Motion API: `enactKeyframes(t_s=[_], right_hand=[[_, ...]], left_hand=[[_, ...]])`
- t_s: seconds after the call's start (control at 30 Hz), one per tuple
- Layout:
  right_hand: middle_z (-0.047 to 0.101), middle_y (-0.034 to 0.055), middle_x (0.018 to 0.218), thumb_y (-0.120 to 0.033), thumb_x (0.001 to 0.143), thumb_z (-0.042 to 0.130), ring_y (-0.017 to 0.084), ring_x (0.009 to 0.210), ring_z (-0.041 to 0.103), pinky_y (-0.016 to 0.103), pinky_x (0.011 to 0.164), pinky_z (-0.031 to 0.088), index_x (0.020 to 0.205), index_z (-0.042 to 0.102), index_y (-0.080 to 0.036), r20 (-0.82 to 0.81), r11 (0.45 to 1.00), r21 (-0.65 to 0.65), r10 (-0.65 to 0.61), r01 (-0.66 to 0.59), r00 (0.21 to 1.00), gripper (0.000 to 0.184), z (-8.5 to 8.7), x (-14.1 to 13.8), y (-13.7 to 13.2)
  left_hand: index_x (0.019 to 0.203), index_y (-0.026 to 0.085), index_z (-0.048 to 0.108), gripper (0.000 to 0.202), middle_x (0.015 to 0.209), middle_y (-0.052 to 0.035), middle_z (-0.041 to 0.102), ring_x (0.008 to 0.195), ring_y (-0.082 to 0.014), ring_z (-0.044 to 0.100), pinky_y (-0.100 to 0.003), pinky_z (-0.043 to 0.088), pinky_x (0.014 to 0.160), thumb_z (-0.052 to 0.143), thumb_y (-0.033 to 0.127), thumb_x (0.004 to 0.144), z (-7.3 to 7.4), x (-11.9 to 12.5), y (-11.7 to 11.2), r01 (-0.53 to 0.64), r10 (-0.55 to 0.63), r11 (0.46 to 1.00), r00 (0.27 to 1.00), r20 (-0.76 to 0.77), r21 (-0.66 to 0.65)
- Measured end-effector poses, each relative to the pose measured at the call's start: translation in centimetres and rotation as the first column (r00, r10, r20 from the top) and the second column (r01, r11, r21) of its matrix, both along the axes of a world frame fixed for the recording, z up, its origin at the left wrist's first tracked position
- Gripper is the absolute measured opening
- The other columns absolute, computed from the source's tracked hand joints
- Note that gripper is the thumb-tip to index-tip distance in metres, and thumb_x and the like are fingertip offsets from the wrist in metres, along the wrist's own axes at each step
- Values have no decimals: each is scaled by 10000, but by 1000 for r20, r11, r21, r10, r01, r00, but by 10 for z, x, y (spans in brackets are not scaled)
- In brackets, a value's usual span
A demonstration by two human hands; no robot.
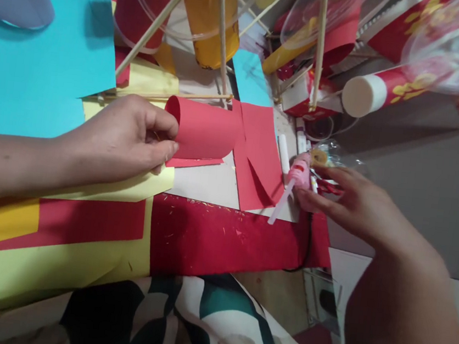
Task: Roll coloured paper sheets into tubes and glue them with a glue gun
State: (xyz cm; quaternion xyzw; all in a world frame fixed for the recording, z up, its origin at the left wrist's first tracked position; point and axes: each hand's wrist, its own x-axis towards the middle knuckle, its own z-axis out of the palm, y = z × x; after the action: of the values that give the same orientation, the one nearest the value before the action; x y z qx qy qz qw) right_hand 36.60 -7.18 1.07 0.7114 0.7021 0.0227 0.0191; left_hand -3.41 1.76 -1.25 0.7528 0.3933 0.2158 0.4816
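Note:
My left hand [128, 138] pinches the end of a red paper sheet rolled into a tube [203, 130], thumb and fingers closed on its left opening. The tube lies on the table above a yellow sheet [78, 265]. My right hand [350, 199] reaches over a pink glue gun [299, 174] with a white glue stick [280, 202] poking from its back; the fingers are stretched out and touch the gun without wrapping round it. A flat red paper piece [258, 153] lies between the two hands.
Blue paper [34, 67] covers the far left. Bamboo sticks [222, 33], clear plastic domes [305, 15], an orange cylinder [211, 21] and red-and-gold rolls [382, 90] crowd the back. White glue sticks [285, 152] lie beside the gun. Red cloth [221, 240] lines the table's front edge.

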Motion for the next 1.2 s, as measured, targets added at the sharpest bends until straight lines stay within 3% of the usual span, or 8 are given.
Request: enactKeyframes(t_s=[0.07, 0.17, 0.3, 0.47, 0.6, 0.83, 1.0, 1.2], right_hand=[[763, 179, 1045, -509, 840, 620, 280, 863, 725, 367, 649, 535, 1117, 738, -160, -50, 980, 174, 103, -93, 993, 461, 7, -24, -4], [772, 104, 860, -307, 861, 685, 184, 712, 710, 291, 605, 520, 969, 751, -199, -161, 881, 431, 289, -197, 944, 167, 12, -72, -5], [748, 42, 813, -168, 848, 688, 151, 726, 692, 292, 686, 531, 944, 726, -223, -326, 861, 419, 437, -287, 838, 117, 9, -124, 6], [714, 14, 732, -225, 807, 696, 135, 616, 630, 271, 578, 504, 889, 716, -193, -702, 994, 66, 105, -82, 704, 90, -6, -144, 31], [631, 2, 635, -267, 788, 732, 115, 549, 546, 259, 516, 448, 738, 668, -187, -847, 974, -223, -169, -48, 504, 114, -14, -147, 43], [637, -11, 614, -296, 676, 844, 90, 494, 508, 244, 468, 425, 825, 732, -180, -909, 945, -321, -288, -64, 303, 219, -25, -148, 42], [623, -19, 564, -272, 650, 852, 87, 470, 498, 241, 447, 417, 777, 756, -183, -907, 941, -334, -306, -54, 289, 183, -28, -147, 41], [633, -20, 566, -272, 650, 842, 93, 488, 498, 235, 438, 407, 719, 770, -201, -881, 950, -304, -254, -66, 399, 122, -25, -150, 42]], left_hand=[[615, 152, 618, 224, 531, 16, 599, 517, -105, 537, -230, 377, 514, 568, 184, 831, 1, 0, 0, 17, -17, 1000, 1000, 0, 9], [629, 153, 636, 218, 541, 21, 597, 526, -106, 542, -233, 385, 537, 568, 208, 828, 1, 0, 0, 31, -31, 999, 999, -9, 23], [627, 157, 654, 231, 548, 30, 554, 523, -95, 486, -247, 356, 548, 553, 233, 820, 1, 0, -1, 38, -33, 995, 998, -60, 94], [609, 166, 640, 230, 563, 25, 497, 568, -107, 482, -273, 412, 646, 543, 225, 808, 1, -1, -1, 56, -43, 986, 995, -86, 156], [555, 172, 572, 259, 539, 21, 441, 584, -116, 476, -280, 414, 683, 535, 193, 810, 0, -3, 0, 108, -84, 967, 990, -114, 229], [528, 181, 482, 302, 547, 7, 443, 567, -117, 456, -273, 368, 631, 509, 171, 828, -3, -3, -1, 213, -144, 883, 971, -190, 418], [551, 185, 505, 288, 567, -6, 493, 581, -131, 477, -273, 366, 619, 504, 149, 836, -3, -5, -1, 251, -155, 836, 961, -230, 488], [558, 190, 528, 281, 586, -15, 527, 596, -142, 500, -281, 377, 634, 496, 154, 834, -5, -5, 0, 277, -175, 830, 953, -246, 484]])
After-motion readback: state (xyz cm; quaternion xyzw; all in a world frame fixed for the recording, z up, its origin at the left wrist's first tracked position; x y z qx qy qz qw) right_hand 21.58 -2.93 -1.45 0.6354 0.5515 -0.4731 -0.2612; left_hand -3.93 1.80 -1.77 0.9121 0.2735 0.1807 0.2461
